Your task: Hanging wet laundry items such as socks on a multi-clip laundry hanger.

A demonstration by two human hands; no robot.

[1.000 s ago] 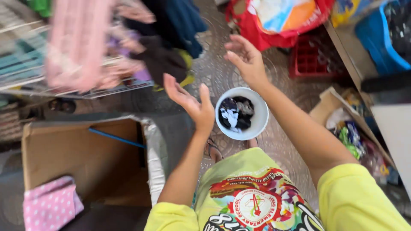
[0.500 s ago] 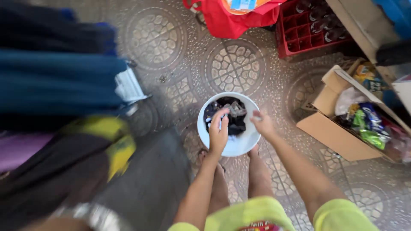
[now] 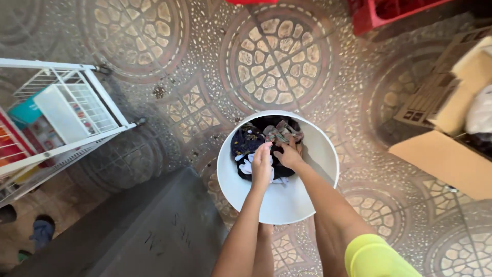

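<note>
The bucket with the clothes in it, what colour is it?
White, a plain white bucket, clearest in the head view; both hands reach inside it.

Bucket mouth: the round white plastic bucket [image 3: 279, 202] is open at the top; both hands enter from the near side, the left hand [image 3: 261, 165] and right hand [image 3: 290, 155] down on the dark heap of wet clothes [image 3: 252, 143] that fills its bottom.
Bucket wall: rim rings the hands closely (least room on the far side).
Left of bucket: a dark grey flat-topped block [image 3: 148, 231] stands just beside it; behind that, a white wire rack [image 3: 72, 110].
Right of bucket: bare patterned tile floor [image 3: 279, 56], then an open brown cardboard box [image 3: 446, 159] near.
Far side: open floor up to a red plastic crate [image 3: 389, 13].
</note>
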